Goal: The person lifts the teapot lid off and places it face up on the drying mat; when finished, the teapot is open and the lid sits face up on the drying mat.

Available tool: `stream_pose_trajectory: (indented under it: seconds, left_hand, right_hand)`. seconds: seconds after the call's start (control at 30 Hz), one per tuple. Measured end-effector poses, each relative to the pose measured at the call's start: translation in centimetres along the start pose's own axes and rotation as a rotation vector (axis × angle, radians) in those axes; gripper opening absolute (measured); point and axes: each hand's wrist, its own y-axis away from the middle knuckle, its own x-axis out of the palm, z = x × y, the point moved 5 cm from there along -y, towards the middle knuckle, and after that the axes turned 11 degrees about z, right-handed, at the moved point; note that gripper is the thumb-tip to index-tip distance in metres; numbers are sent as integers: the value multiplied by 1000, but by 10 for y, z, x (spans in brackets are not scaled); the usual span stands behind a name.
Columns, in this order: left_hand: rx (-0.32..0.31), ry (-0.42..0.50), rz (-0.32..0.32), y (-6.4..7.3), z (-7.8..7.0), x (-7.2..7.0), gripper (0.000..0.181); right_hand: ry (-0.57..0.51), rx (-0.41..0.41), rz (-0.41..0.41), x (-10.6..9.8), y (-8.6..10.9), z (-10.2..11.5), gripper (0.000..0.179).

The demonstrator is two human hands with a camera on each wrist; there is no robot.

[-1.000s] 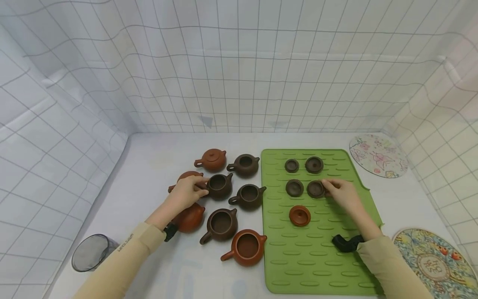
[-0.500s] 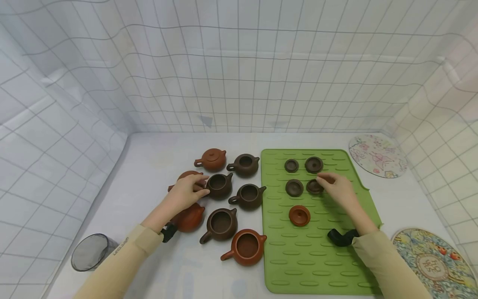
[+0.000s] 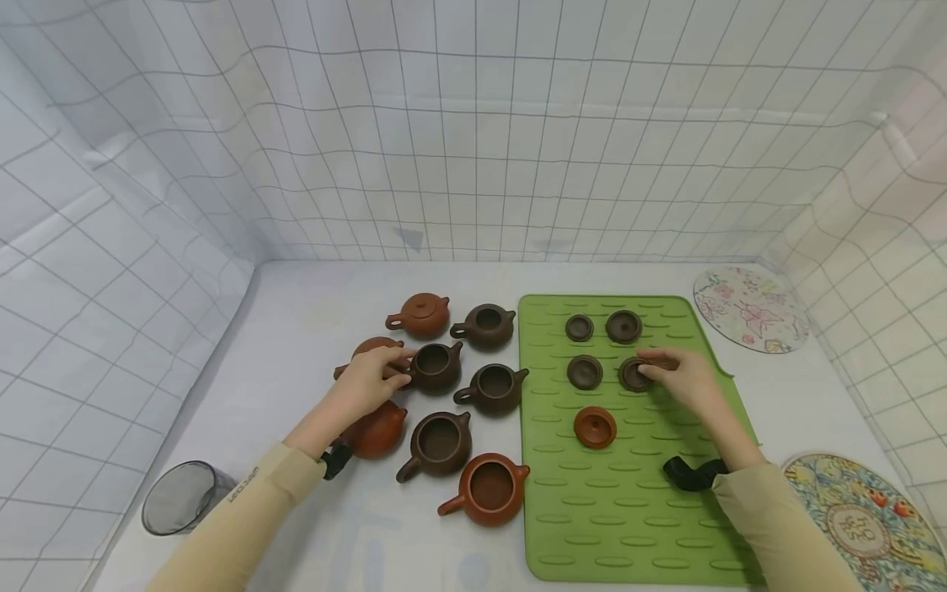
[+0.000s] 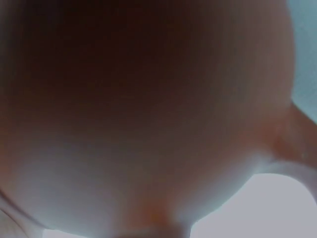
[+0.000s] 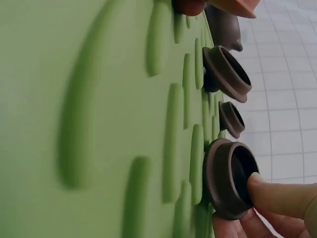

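Gridded curtain (image 3: pixel 473 140), mat (image 3: pixel 575 508); lid (image 5: pixel 218 176) in right hand's (image 3: pixel 686 378) pinch, teapot (image 3: pixel 436 382) probably in left hand's (image 3: pixel 362 382).

White surface (image 3: pixel 318 296) has a gray, dark-rimmed round container (image 3: pixel 181 497) over at 8 o'clock, a super colorful round placemat (image 3: pixel 821 501) with blurry lettering at 4, and a paler, kinda pinkish flowery disc (image 3: pixel 740 298) at 3. Bumpy green mat (image 3: pixel 547 493) around 4 to 5. Wrinkly white grid-lined curtain (image 3: pixel 473 148) runs 9 through 12 to 3.

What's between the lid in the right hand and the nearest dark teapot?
Another dark lid on the green mat, bare mat either side. Seen in head view.
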Motion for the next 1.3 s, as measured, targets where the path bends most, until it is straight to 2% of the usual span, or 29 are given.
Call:
stream_pose_trajectory:
  seconds: [0.33, 0.47, 0.6, 0.8, 0.97, 1.13, 1.3]
  left_hand:
    - [-3, 8, -6, 0, 0, 0, 44]
    - [-5, 9, -6, 0, 1, 0, 44]
    - [7, 11, -8, 1, 0, -1, 44]
    - [66, 36, -39, 12, -2, -9, 45]
    - [93, -9, -131, 36, -3, -22, 43]
    - [99, 26, -181, 67, 2, -29, 37]
    - [86, 40, -197, 92, 17, -24, 34]
  right_hand:
    - [38, 1, 90, 4, -2, -1, 50]
    - [20, -26, 68, 2, -1, 6, 50]
    - [8, -62, 46, 0, 2, 24, 50]
    - [6, -158, 24, 10, 3, 69, 43]
    - [-11, -286, 54, 34, 3, 120, 36]
    - [-53, -418, 169, 74, 2, 174, 30]
    - [-61, -536, 336, 119, 1, 220, 28]
